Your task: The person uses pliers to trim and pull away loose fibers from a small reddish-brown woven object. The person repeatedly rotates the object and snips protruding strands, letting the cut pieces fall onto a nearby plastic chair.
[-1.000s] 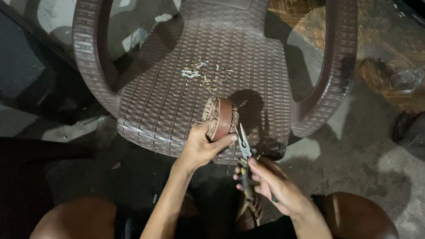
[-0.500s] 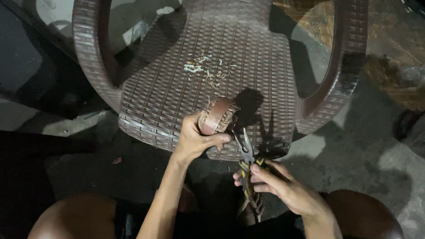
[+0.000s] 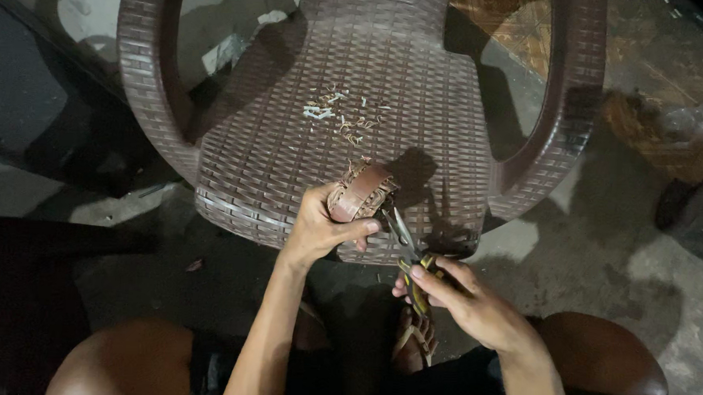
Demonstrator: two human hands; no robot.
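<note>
Shifted slightly down toward centre frame: left hand [image 3: 322, 228], grip clamped round brown woven piece [image 3: 360, 191] above chair seat [image 3: 289, 162]. Right hand [image 3: 474, 308] closed on pliers [image 3: 406, 252], tips now at piece's lower edge. Trimmings [image 3: 340, 117] scattered above.

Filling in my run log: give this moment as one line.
left hand: grips woven brown piece | right hand: holds pliers, tips near piece | surface: brown chair, clippings

Brown woven sandal [image 3: 357, 192] tilted above chair seat; yellow-handled pliers [image 3: 409, 261] just beside, tips toward it.
</note>
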